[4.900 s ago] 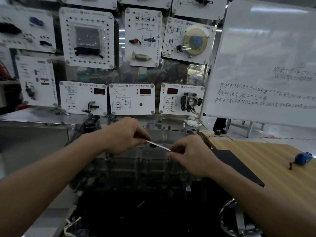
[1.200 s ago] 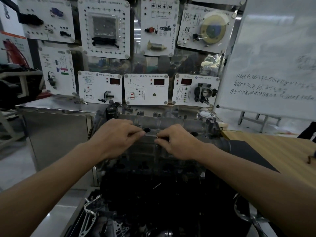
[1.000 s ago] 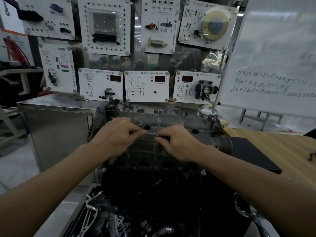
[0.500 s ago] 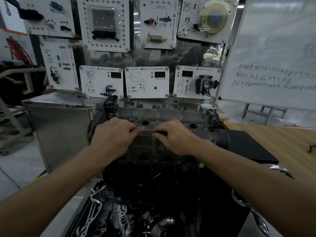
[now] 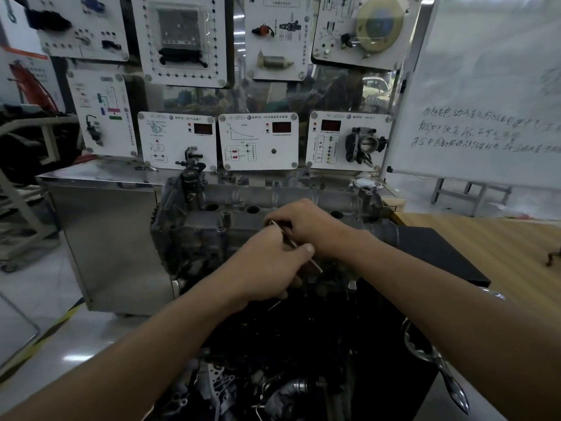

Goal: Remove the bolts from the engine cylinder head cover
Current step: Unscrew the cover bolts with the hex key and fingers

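Note:
The grey engine cylinder head cover (image 5: 212,226) lies across the middle of the view, with round plug holes and small bolts (image 5: 225,214) along its top. A thin metal wrench (image 5: 291,243) runs diagonally over the cover. My left hand (image 5: 273,265) grips the wrench's near end, thumb lying along it. My right hand (image 5: 306,223) holds its far end down on the cover, fingers curled over it. The bolt under the wrench head is hidden by my right hand.
A steel cabinet (image 5: 112,238) stands left of the engine. White demonstration panels (image 5: 258,141) rise right behind it. A whiteboard (image 5: 485,95) stands at the right. A wooden table (image 5: 501,247) with a black mat (image 5: 440,256) is to the right.
My left hand has swung the wrench handle toward me and to the right, from level between the hands to diagonal. My right hand has stayed on the wrench's far end.

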{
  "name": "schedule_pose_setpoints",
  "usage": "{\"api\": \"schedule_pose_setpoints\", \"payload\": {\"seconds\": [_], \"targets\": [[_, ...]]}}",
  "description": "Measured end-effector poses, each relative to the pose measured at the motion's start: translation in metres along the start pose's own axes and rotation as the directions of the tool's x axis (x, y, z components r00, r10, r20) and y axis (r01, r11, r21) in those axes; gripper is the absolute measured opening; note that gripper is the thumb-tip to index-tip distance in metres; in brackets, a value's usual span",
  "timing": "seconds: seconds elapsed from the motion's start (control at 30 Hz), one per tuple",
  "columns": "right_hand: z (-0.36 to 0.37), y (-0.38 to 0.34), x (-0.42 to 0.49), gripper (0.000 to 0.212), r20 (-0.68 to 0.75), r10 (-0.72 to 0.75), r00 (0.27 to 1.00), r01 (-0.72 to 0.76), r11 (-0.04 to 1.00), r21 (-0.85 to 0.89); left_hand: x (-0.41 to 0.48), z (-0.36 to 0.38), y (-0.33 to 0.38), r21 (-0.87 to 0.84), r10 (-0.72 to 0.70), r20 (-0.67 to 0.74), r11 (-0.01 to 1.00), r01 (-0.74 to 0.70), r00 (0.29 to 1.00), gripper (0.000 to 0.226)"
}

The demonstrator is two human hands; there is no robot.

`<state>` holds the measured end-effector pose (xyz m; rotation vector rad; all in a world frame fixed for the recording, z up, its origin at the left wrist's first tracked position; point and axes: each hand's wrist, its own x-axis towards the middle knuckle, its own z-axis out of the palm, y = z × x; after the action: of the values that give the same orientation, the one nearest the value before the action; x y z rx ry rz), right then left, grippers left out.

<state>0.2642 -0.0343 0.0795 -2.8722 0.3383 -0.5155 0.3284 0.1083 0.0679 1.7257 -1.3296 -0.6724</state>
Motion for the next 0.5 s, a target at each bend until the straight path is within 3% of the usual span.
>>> {"api": "schedule_pose_setpoints", "payload": {"seconds": [0.1,0.2,0.33,0.4,0.47,0.5], "targets": [[-0.012,0.002,0.002,0.022,0.059,-0.032,0.998,0.032,0.999,0.010,0.011,-0.020,-0.005,-0.035,-0.034,0.019,0.999,0.035,0.999,0.022],[-0.022,0.000,0.008,0.030,0.163,-0.061,0.985,0.067,0.997,-0.031,0.020,-0.035,-0.007,-0.221,-0.157,0.087,0.960,0.172,0.984,0.035],[-0.036,-0.005,0.016,0.021,0.085,-0.104,0.991,0.102,0.994,0.026,0.021,-0.032,0.000,-0.302,-0.088,0.158,0.944,0.133,0.984,0.019],[-0.042,-0.012,0.021,0.017,0.021,-0.129,0.991,0.129,0.991,0.034,0.019,-0.050,0.003,-0.186,-0.031,0.109,0.981,0.051,0.994,0.020],[-0.043,-0.020,0.027,0.014,-0.019,-0.125,0.992,0.125,0.992,0.018,0.013,-0.085,0.005,0.117,0.028,0.073,0.993,-0.037,0.997,0.020],[-0.041,-0.024,0.030,0.016,-0.022,-0.108,0.994,0.108,0.994,-0.002,0.011,-0.105,0.004,0.305,0.060,0.054,0.949,-0.073,0.997,0.019]]}}
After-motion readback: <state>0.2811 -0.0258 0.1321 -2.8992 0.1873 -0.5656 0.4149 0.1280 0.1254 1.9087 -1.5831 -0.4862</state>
